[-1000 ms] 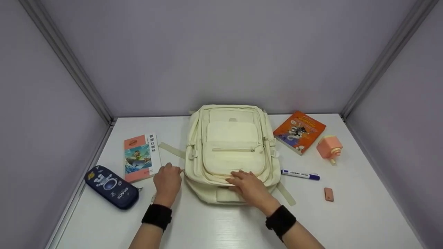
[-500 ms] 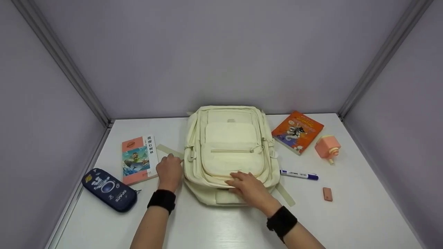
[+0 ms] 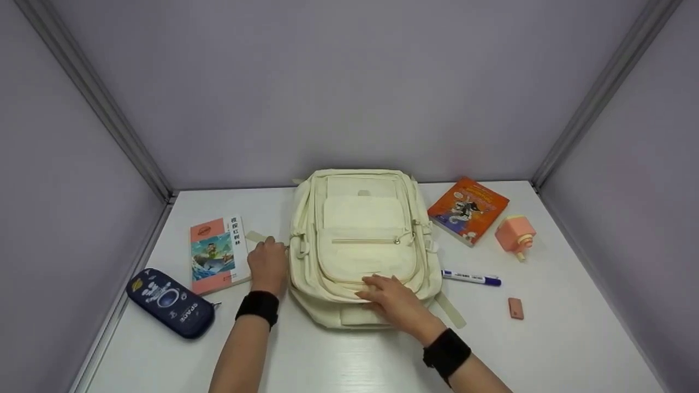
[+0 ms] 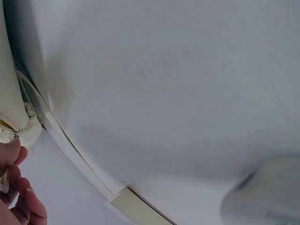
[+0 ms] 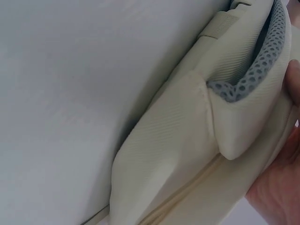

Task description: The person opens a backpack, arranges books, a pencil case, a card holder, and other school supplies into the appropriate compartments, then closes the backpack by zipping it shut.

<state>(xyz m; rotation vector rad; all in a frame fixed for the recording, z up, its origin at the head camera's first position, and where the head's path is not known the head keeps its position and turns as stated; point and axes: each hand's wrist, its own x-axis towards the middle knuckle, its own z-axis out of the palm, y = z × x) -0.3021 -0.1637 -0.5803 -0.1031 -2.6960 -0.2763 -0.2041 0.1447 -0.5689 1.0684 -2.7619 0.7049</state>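
A cream backpack (image 3: 368, 259) lies front side up at the middle of the white table. At its left side, my left hand (image 3: 267, 266) has its fingers curled. The left wrist view shows thumb and finger pinching a small metal zipper pull (image 4: 16, 135) on the bag's edge, beside a partly parted seam. My right hand (image 3: 396, 303) rests on the bottom front of the bag with its fingers spread and relaxed. In the right wrist view the bag's side pocket (image 5: 248, 117) shows a grey mesh lining, with the right hand (image 5: 279, 183) against the fabric.
Left of the bag lie a pink and white book (image 3: 218, 254) and a navy pencil case (image 3: 172, 303). On the right are an orange book (image 3: 468, 210), a pink cube-shaped item (image 3: 515, 234), a blue-capped marker (image 3: 471, 277) and a small pink block (image 3: 515, 308). Pale walls enclose the table.
My left hand has slid along the bag's left side toward the back wall. The right hand stays on the bag's lower front. The view has shifted slightly.
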